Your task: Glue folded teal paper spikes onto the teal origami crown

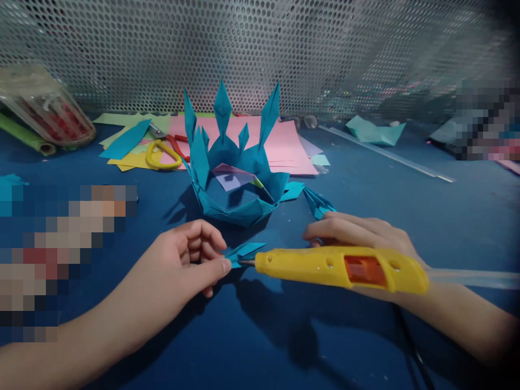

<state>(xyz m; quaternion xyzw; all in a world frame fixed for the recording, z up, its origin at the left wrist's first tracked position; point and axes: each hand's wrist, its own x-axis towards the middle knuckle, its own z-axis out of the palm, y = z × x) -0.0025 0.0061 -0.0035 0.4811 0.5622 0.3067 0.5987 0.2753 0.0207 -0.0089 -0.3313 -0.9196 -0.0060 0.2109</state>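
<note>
My left hand (pixel 195 257) pinches a small folded blue paper piece (pixel 248 250) between thumb and fingertips. A yellow hot glue gun (pixel 300 266) is in my right hand (pixel 357 230), its metal nozzle pointing left at the folded piece; whether the tip touches the paper I cannot tell. A clear glue stick (pixel 471 277) sticks out of the gun's back end. Just beyond my hands stands a blue folded-paper crown (pixel 239 214) with several upright points. Another folded blue piece (pixel 319 205) lies near my right fingertips, beside the crown.
Pink paper sheets (pixel 284 141) lie behind the crown, with yellow-handled scissors (pixel 163 155) to their left. At the far left is a clear plastic jar (pixel 49 108). A loose glue stick (pixel 390 153) and a pale folded paper (pixel 376 131) lie back right, before a perforated metal panel (pixel 325 54).
</note>
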